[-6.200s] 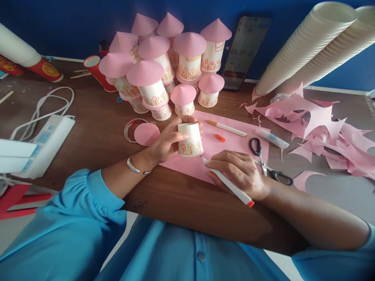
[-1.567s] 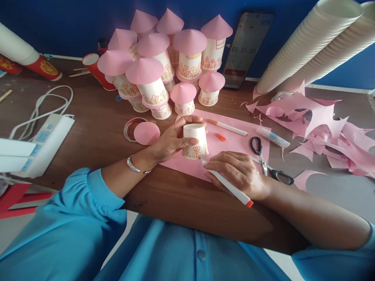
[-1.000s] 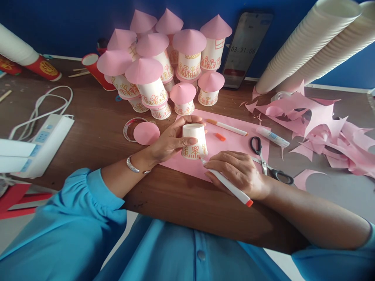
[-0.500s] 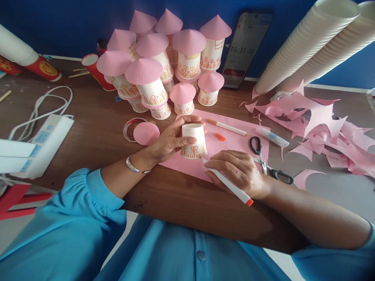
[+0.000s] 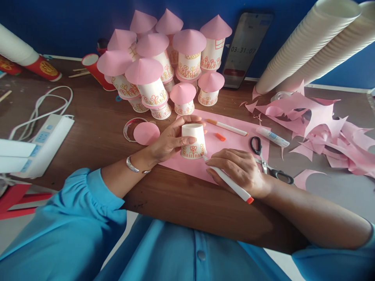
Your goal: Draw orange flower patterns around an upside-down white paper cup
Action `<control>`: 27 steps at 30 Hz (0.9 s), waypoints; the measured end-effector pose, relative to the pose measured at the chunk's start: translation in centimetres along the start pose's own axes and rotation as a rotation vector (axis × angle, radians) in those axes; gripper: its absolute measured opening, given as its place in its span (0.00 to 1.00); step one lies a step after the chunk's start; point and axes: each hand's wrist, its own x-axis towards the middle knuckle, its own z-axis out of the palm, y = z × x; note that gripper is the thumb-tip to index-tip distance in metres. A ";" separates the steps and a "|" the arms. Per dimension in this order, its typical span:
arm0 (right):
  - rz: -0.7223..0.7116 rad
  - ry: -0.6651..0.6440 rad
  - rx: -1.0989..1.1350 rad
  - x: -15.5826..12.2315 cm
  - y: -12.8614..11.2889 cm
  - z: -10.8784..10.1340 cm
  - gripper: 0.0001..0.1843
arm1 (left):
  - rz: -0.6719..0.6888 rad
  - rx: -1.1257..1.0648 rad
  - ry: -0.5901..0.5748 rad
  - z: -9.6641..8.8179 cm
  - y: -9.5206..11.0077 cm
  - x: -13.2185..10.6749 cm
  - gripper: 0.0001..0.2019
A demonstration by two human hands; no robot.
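Plainly, the wood-topped table (image 5: 96, 117) takes up most of the view. Toward its far edge stands a cluster of paper-cup towers (image 5: 164, 60) with pink cone roofs and drawn-on flowers; leaning stacks of white paper cups (image 5: 307, 47) rise to the right, pink paper offcuts (image 5: 310, 113) in front of them. A pink paper sheet (image 5: 234, 145) lies nearer, black-handled scissors (image 5: 264, 167) across its right edge. Fingers curved half closed, the left hand (image 5: 168, 142) grips a flower-patterned paper cup (image 5: 193, 150), narrow end up, over the sheet. Curled tightly, the right hand (image 5: 238, 169) pinches a white marker (image 5: 231, 183), its nib at the cup's lower right rim; whether they touch, I cannot tell. Smallest is the orange marker cap (image 5: 220, 137), lying on the sheet.
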 end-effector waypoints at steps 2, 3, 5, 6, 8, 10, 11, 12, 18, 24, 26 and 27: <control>-0.011 -0.020 0.016 0.1 0.0 -0.1 0.10 | -0.002 -0.003 -0.001 0.1 0.1 0.0 0.27; -0.015 -0.026 0.022 0.1 0.0 -0.1 0.10 | -0.005 -0.002 0.001 0.1 0.1 0.0 0.27; -0.017 -0.025 0.030 0.0 0.0 -0.2 0.11 | -0.012 0.004 0.006 0.1 0.2 0.0 0.27; -0.016 -0.014 0.033 0.0 0.0 -0.2 0.12 | -0.013 0.007 0.008 0.0 0.2 -0.1 0.27; -0.015 0.006 0.033 -0.1 -0.1 -0.2 0.13 | -0.012 0.005 0.007 -0.1 0.2 -0.1 0.27; -0.015 0.021 0.027 -0.1 -0.1 -0.3 0.13 | -0.008 -0.002 -0.001 -0.3 0.0 -0.1 0.25; -0.017 0.022 0.024 -0.1 -0.2 -0.3 0.13 | -0.004 -0.004 -0.006 -0.4 0.0 -0.1 0.24; -0.017 0.018 0.020 -0.1 -0.2 -0.3 0.13 | -0.001 -0.002 -0.011 -0.4 -0.1 -0.1 0.23; -0.025 0.021 0.019 0.0 -0.2 -0.3 0.11 | 0.008 0.018 0.025 -0.4 -0.4 0.1 0.25; -0.031 0.020 0.017 0.1 -0.3 -0.4 0.11 | -0.011 0.033 0.112 0.1 -0.4 0.2 0.30; -0.036 0.026 0.021 0.1 -0.3 -0.5 0.10 | 0.015 0.018 0.119 0.2 -0.3 0.2 0.30; -0.037 0.029 0.022 0.1 -0.3 -0.5 0.11 | 0.019 0.011 0.112 0.2 -0.2 0.1 0.30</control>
